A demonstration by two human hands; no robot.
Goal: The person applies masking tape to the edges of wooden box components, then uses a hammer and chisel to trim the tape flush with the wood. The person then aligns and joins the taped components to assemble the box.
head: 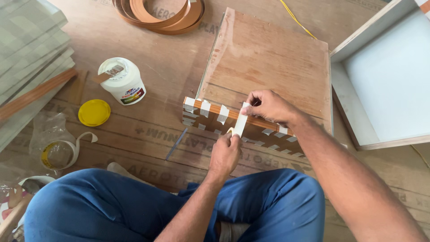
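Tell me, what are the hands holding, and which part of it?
Both hold one white tape strip: the right hand pinches its top end on the wooden board edge, and the left hand pinches its bottom end.

Both hands, left [225,154] and right [268,106], press a strip of tape [240,124] over the wooden box's [268,62] banded edge.

The wooden box [268,67] sat on the floor [152,80] right in front of the person's knees. Left of it stood the glue tub [122,80], with its lid [94,112] just nearer and the tape roll [58,153] nearer still. The coil of edge banding [159,13] lay behind the tub, the stack of sheets [27,54] far left, and an open drawer [385,76] to the box's right.
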